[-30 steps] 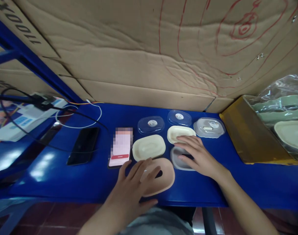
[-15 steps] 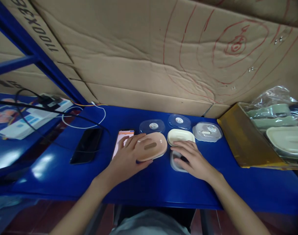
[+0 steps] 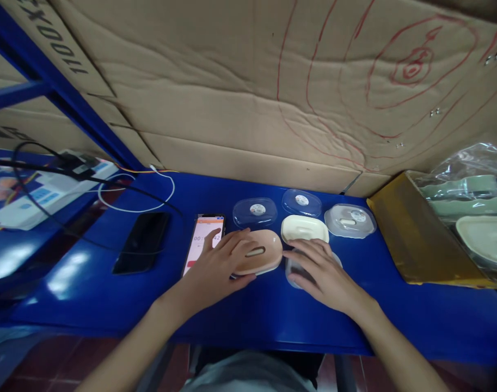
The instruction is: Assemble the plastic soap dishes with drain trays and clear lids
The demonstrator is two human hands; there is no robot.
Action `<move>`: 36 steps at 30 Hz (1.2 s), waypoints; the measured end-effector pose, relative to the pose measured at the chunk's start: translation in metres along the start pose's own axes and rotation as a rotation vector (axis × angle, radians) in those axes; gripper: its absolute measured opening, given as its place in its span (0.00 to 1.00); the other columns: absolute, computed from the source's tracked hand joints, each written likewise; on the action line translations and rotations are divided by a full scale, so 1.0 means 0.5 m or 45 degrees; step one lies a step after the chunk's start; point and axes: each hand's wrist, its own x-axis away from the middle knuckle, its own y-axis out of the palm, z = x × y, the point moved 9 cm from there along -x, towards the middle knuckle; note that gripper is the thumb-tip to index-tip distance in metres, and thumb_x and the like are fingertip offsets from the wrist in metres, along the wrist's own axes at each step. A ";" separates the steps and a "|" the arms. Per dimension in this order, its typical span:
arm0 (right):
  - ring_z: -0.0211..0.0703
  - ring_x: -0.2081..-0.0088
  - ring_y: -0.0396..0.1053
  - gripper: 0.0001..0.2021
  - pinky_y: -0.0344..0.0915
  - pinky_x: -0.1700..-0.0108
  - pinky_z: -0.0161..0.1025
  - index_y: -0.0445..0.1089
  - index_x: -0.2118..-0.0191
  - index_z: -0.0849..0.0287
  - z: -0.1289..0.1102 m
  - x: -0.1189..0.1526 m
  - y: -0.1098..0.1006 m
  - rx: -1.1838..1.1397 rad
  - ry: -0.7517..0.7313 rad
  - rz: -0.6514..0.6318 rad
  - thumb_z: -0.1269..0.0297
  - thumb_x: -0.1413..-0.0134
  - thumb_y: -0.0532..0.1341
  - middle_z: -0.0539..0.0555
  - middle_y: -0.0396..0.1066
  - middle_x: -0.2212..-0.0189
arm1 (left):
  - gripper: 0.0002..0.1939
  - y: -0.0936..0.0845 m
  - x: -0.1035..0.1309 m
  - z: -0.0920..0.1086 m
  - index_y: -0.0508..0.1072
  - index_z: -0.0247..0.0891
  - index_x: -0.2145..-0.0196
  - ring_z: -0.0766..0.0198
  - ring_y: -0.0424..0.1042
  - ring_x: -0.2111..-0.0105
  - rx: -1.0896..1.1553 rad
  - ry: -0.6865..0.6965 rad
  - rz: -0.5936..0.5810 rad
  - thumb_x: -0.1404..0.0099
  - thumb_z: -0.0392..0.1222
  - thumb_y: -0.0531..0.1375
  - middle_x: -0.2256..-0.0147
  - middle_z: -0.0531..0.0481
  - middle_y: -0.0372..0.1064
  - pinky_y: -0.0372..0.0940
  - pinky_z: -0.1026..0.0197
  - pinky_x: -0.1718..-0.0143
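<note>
My left hand [image 3: 219, 258] grips a peach oval soap dish [image 3: 272, 247] from its left side, thumb at the near edge and fingers over the top. A pale strip shows in the dish's central slot. My right hand [image 3: 324, 275] has its fingers stretched over a clear plastic container [image 3: 292, 270], which it partly hides. Its fingertips lie close to the peach dish and the near edge of a cream soap dish [image 3: 303, 224]. Behind these lie two clear oval lids [image 3: 248, 215] with round white stickers, and to the right sits a covered clear box [image 3: 344, 226].
A lit phone [image 3: 203, 234] showing a timer lies left of my left hand, with a dark phone [image 3: 140, 245] farther left. Cables [image 3: 172, 188] trail over the blue table [image 3: 248, 321]. At right stands a cardboard box [image 3: 399, 239] of wrapped dishes; a cardboard wall [image 3: 215, 98] rises behind.
The peach dish has shifted slightly toward me, and a pale strip now shows in its slot. A dark bit under my right fingers is no longer visible. The view has turned slightly.
</note>
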 end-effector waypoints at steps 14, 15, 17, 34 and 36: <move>0.63 0.26 0.54 0.45 0.52 0.29 0.76 0.48 0.24 0.36 0.085 0.107 -0.032 -0.016 0.301 -0.221 0.60 0.40 0.70 0.56 0.56 0.25 | 0.29 0.009 0.013 0.008 0.69 0.49 0.33 0.41 0.58 0.28 -0.119 0.018 -0.039 0.30 0.45 0.67 0.29 0.39 0.60 0.43 0.34 0.28; 0.62 0.27 0.56 0.43 0.55 0.30 0.73 0.50 0.25 0.36 0.084 0.108 -0.032 -0.034 0.299 -0.224 0.60 0.40 0.70 0.55 0.58 0.26 | 0.28 0.013 0.012 0.010 0.69 0.51 0.33 0.41 0.58 0.28 -0.128 0.029 -0.044 0.29 0.44 0.66 0.29 0.40 0.61 0.44 0.33 0.28; 0.61 0.28 0.59 0.40 0.62 0.32 0.68 0.54 0.26 0.36 0.084 0.106 -0.042 -0.064 0.296 -0.205 0.57 0.39 0.70 0.54 0.60 0.28 | 0.26 0.020 0.012 0.015 0.69 0.53 0.33 0.40 0.57 0.28 -0.145 0.051 -0.062 0.27 0.42 0.64 0.30 0.41 0.63 0.45 0.32 0.29; 0.62 0.26 0.54 0.25 0.56 0.29 0.66 0.66 0.32 0.47 0.176 -0.012 -0.036 0.195 0.113 0.074 0.53 0.31 0.62 0.60 0.56 0.26 | 0.25 0.021 0.018 0.021 0.67 0.59 0.31 0.41 0.56 0.27 -0.243 0.101 -0.002 0.22 0.47 0.59 0.28 0.44 0.59 0.42 0.29 0.27; 0.63 0.25 0.52 0.24 0.55 0.28 0.67 0.67 0.32 0.48 0.178 -0.008 -0.034 0.207 0.113 0.080 0.54 0.30 0.62 0.60 0.55 0.25 | 0.24 0.019 0.016 0.023 0.68 0.58 0.31 0.40 0.56 0.27 -0.236 0.121 0.004 0.23 0.46 0.60 0.29 0.44 0.61 0.42 0.29 0.27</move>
